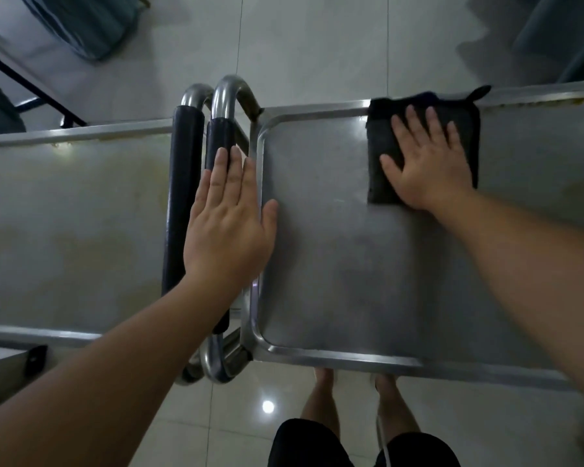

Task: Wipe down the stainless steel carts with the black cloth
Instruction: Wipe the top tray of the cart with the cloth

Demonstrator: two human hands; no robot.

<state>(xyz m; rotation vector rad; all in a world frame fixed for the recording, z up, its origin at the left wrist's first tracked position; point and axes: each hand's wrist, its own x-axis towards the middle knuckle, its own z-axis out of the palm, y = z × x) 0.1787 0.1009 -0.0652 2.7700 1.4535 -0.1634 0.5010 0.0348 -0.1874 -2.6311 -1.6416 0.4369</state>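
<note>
Two stainless steel carts stand side by side, the left cart (68, 224) and the right cart (334, 264), with their handles between them. A folded black cloth (381, 146) lies flat on the right cart's top near its far rim. My right hand (425, 166) presses on the cloth with fingers straight and spread. My left hand (230, 217) lies flat with straight fingers over the black-padded handle (221, 136) and the right cart's left rim.
A second padded handle (182, 197) belongs to the left cart. Pale tiled floor (300, 38) surrounds the carts. Dark chairs (81, 25) stand beyond at the upper left. My legs and bare feet (324, 382) are at the near edge.
</note>
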